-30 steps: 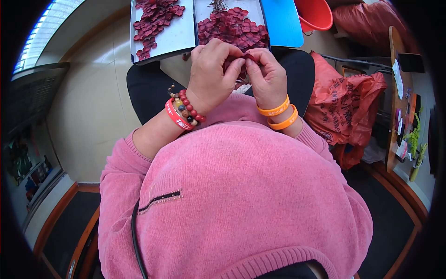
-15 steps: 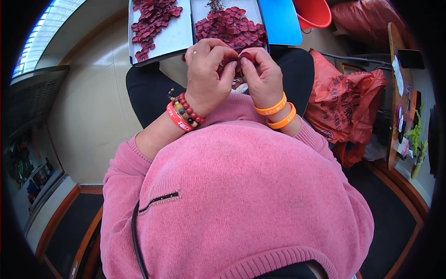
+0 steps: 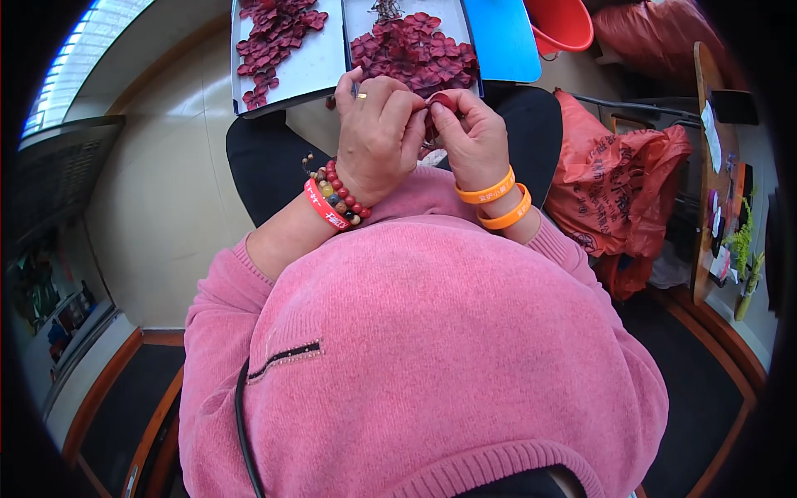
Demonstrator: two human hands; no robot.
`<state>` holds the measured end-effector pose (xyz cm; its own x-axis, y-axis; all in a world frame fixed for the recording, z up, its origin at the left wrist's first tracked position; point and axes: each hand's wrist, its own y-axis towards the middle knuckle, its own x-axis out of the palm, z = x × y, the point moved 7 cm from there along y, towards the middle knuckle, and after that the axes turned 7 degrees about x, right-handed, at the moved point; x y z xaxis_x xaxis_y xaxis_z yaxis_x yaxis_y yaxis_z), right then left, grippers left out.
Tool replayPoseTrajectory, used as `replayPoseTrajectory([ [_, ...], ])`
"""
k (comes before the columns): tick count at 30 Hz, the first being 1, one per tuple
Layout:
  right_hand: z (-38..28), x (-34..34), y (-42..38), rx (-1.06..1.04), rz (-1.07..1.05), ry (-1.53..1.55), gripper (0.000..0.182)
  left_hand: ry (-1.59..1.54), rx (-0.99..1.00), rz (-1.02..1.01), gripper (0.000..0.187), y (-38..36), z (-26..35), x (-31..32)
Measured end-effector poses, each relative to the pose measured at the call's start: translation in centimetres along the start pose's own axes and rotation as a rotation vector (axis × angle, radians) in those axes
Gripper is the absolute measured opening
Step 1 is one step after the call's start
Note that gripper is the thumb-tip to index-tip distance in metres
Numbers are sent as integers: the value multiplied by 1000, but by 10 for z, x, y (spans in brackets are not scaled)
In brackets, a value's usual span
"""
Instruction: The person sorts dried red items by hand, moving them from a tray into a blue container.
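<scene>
My left hand [image 3: 378, 133] and my right hand [image 3: 473, 137] meet in front of my body, fingertips close together. Between them is a dark red flower petal [image 3: 441, 100], which my right thumb and fingers pinch. My left thumb and forefinger close at the petal's left side, while an outer finger sticks up and away. Their exact grip is partly hidden by the fingers. Just beyond my hands, a heap of dark red petals [image 3: 415, 54] lies in a white tray [image 3: 452, 18]. Part of something dark red and thin shows below the fingertips.
More red petals [image 3: 278, 37] lie in the left white compartment [image 3: 320, 62]. Beside the tray are a blue panel [image 3: 502, 41] and a red bucket [image 3: 563, 21]. A red plastic bag [image 3: 614, 174] stands right of my knee, near a wooden-edged table [image 3: 704, 166].
My left hand has turned and shifted slightly right, and its outer finger now stretches upward. My right hand keeps its pinch on the petal with hardly any movement.
</scene>
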<state>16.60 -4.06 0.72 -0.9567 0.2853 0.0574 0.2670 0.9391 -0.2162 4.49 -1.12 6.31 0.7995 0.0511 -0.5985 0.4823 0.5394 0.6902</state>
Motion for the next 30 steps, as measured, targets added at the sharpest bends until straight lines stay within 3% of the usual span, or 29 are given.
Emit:
replayPoseTrajectory([
  [16,-11,10,-5,144,-93,294,6,14,96,171,22,1,4,-6],
  [25,-16,14,-8,118,-149,288,9,-44,6,178,19,-2,0,-9],
  [30,-7,12,-6,76,-112,285,10,-41,50,123,18,-1,5,-11],
])
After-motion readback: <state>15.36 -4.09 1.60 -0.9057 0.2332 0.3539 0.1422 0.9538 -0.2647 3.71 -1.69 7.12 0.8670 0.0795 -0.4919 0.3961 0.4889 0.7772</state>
